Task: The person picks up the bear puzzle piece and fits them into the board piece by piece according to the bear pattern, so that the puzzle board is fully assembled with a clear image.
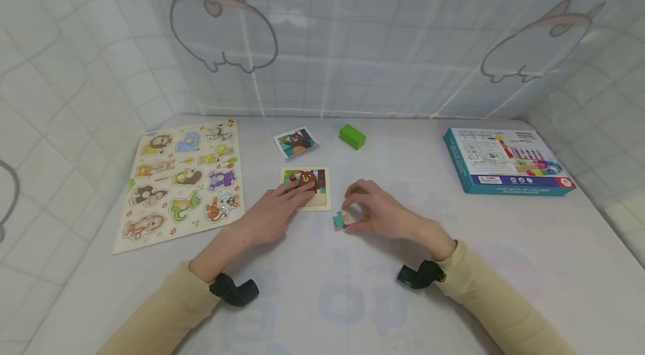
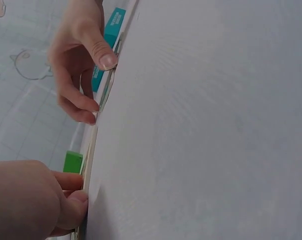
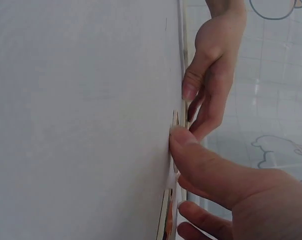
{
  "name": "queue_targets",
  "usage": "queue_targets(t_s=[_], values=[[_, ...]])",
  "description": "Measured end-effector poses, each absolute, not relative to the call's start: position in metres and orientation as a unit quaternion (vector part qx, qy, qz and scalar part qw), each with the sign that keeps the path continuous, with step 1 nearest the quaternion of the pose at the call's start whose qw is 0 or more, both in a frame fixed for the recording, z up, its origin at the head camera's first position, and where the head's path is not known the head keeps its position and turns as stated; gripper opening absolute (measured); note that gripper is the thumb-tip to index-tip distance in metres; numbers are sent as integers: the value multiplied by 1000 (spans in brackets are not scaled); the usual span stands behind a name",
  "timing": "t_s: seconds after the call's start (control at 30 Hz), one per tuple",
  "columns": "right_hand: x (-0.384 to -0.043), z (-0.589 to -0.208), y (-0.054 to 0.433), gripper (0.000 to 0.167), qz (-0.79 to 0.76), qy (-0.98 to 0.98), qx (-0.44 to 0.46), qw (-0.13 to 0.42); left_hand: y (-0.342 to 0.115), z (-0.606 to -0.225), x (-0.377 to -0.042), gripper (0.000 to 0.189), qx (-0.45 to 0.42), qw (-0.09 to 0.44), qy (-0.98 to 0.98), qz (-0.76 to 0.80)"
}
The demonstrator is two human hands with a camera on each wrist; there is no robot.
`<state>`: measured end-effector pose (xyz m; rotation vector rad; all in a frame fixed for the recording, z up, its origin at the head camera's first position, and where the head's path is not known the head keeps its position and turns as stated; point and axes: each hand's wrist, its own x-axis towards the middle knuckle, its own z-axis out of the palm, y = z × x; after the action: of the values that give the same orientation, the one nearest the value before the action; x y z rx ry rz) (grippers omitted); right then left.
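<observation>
My left hand (image 1: 269, 215) rests with its fingers stretched over a small square puzzle board (image 1: 325, 201), whose upper part shows a brown bear picture (image 1: 305, 177). Its lower part, where visible, is bare wood colour. To the right of the board, my right hand (image 1: 380, 214) is bent around a teal jigsaw piece (image 1: 339, 222), pinching it between thumb and index finger close to the table. A second jigsaw piece (image 3: 166, 215), with orange on it, lies under the other fingers of that hand and is mostly hidden in the head view.
Behind the board lie a loose bear picture card (image 1: 296, 143) and a green block (image 1: 352, 136). A large wooden animal puzzle (image 1: 188, 173) covers the left side of the table. On the right is a teal and white box (image 1: 506, 162). Tiled-pattern cloth walls (image 1: 353, 36) enclose the table.
</observation>
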<state>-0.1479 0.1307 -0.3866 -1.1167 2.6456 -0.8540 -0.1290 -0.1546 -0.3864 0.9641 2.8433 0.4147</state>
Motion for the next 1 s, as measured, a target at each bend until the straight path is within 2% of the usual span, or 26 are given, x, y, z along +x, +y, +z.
queue_targets(t_s=[0.23,0.53,0.83,1.0], values=[[-149,-392,129,20,-298,872,-382,75,-156,-388,-129,49,295,52,935,188],[-147,-389,129,19,-291,867,-398,71,-174,-388,-125,51,249,21,943,219],[-146,-390,130,19,-282,863,-413,68,-191,-388,-125,47,228,62,945,226],[-146,-390,128,19,-280,865,-409,74,-193,-388,-124,48,227,66,943,234]])
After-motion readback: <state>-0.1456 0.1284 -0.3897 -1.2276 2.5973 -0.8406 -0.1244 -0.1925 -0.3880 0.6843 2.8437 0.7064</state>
